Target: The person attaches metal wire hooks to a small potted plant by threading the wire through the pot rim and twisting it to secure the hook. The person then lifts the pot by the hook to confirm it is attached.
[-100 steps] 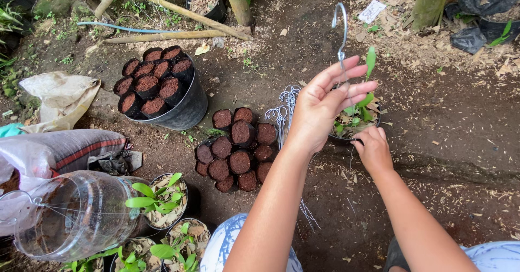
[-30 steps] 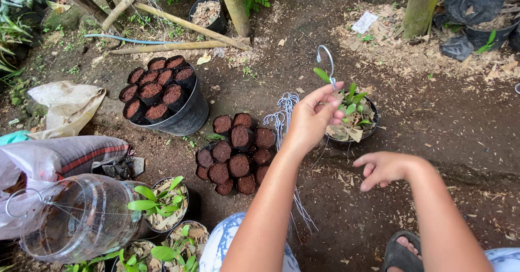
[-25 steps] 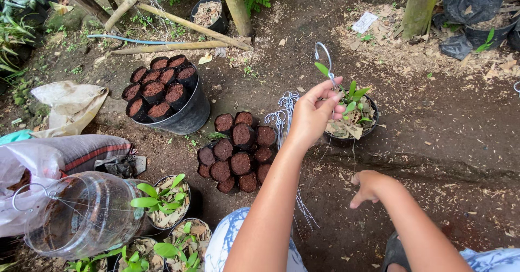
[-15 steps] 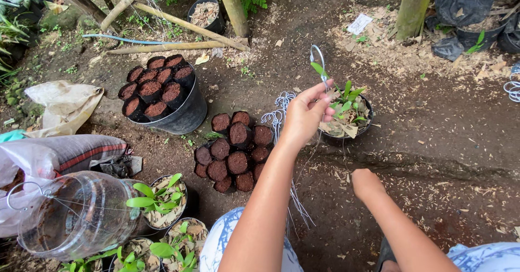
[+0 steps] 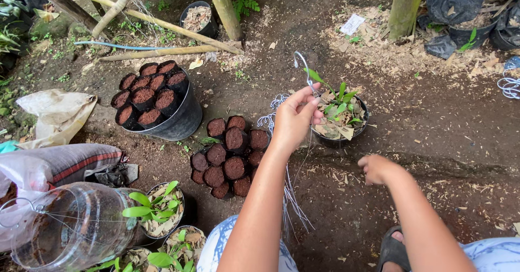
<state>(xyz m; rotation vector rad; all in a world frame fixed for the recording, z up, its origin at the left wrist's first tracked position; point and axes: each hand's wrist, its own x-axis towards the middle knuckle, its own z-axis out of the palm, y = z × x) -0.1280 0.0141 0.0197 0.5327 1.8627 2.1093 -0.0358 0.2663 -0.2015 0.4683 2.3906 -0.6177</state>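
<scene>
Above bare soil, left hand pinching wire hanger, hook upright, lower wires hidden behind fingers, over potted seedling. Right hand loosely curled near ground, holding nothing visible.

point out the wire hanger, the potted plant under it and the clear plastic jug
wire hanger (image 5: 301, 66), head view, on its hooked top
potted plant (image 5: 340, 105), head view, on the green leaves
clear plastic jug (image 5: 76, 228), head view, on its side wall
</scene>
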